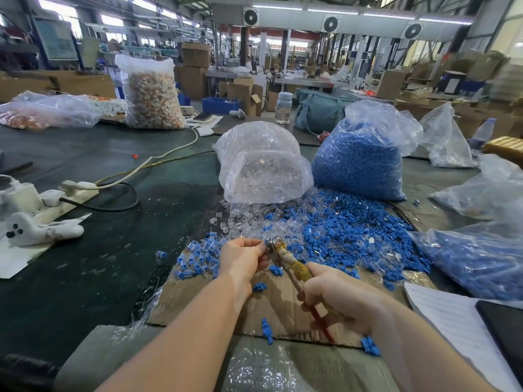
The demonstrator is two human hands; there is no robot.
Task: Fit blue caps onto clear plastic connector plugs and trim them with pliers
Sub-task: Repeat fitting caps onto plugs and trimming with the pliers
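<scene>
My left hand (pixel 242 257) pinches a small plug with a blue cap, mostly hidden by the fingers, right at the jaws of the pliers (pixel 285 257). My right hand (pixel 336 295) grips the pliers' tape-wrapped and red handles. Behind the hands lies a loose heap of blue caps (pixel 345 230) mixed with clear plugs (pixel 240 219). Capped plugs (pixel 198 257) lie in a small pile to the left of my left hand. Everything sits on a cardboard sheet (pixel 283 304).
A bag of clear plugs (pixel 263 165) and a bag of blue caps (pixel 359 162) stand behind the heap. Another bag of blue parts (pixel 475 261) lies at the right, beside paper (pixel 452 321). A power strip (pixel 51 199) with cables sits at the left.
</scene>
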